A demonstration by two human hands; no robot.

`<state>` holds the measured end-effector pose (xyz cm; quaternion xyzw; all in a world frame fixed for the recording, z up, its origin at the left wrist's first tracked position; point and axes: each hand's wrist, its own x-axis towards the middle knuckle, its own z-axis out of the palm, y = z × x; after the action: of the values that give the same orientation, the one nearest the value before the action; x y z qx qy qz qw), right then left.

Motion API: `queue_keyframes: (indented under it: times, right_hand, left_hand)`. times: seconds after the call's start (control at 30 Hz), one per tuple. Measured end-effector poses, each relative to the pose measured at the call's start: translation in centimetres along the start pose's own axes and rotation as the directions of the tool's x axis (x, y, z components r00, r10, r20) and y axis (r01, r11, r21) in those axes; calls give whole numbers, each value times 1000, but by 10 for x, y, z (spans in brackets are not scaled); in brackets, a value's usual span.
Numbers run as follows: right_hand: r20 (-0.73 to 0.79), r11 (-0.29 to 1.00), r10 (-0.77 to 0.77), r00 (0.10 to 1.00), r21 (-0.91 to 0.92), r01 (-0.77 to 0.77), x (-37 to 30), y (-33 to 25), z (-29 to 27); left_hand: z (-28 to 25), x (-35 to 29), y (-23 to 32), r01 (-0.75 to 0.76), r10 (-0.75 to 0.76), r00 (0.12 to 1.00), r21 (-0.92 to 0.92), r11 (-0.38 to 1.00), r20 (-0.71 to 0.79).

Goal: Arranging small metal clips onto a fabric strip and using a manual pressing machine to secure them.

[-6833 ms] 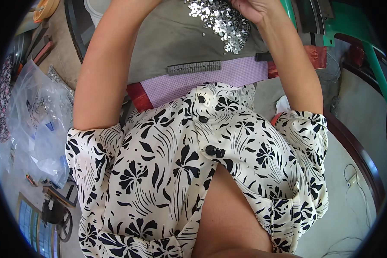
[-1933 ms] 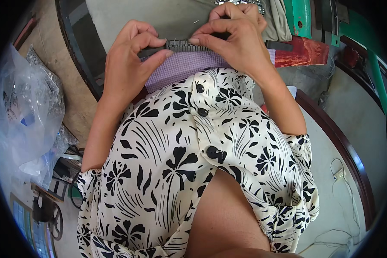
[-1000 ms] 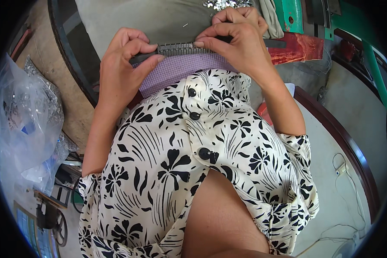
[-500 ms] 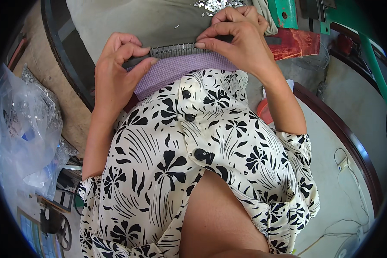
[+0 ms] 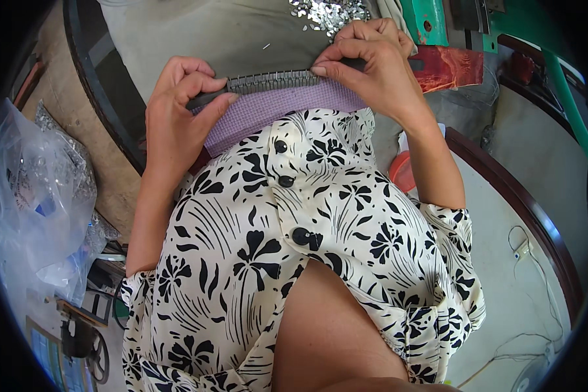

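Note:
A dark grey metal bar (image 5: 268, 81) with a comb-like row of slots and thin pins lies crosswise in front of my body. Its left end is pinched between the thumb and fingers of my left hand (image 5: 183, 98). At the other end, the thumb and forefinger of my right hand (image 5: 366, 62) press together on the top edge; whether a small piece is between those fingertips I cannot make out. Under the bar is a purple woven cloth (image 5: 274, 103). Beyond my right hand lies a pile of small shiny silver pieces (image 5: 330, 14).
One loose silver sliver (image 5: 266, 46) lies on the grey-green work surface (image 5: 196, 39). A green machine part (image 5: 428, 23) and a red patterned strip (image 5: 447, 67) are at the right. Clear plastic bags (image 5: 42, 196) sit at the left, and a red round container (image 5: 403, 171) is near my right forearm.
My right hand has slid right along the bar, to its right end. The bar and both hands sit slightly lower in view; the left hand keeps its hold.

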<state>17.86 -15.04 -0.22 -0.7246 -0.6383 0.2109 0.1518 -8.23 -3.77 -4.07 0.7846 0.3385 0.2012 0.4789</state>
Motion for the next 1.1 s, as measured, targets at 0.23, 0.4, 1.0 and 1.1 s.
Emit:
queue_keyframes:
  times: [0.23,0.4,1.0,1.1]
  right_hand:
    - [-34,1000,-1,999,1,1,-1,-4,5]
    - [0,1000,2,1000,14,-2,-1,3,-1]
    - [-346,987,-3,938,148,58,73,-11,-41]
    - [-487,941,26,873,306,142,120,7,-31]
  left_hand:
    - [2,-1,1,-1,1,1000,9,1000,-7]
    - [5,1,3,6,-6,1000,17,1000,-6]
    - [9,1,4,2,-1,1000,40,999,-16]
    - [10,-1,5,22,-21,1000,52,998,-14]
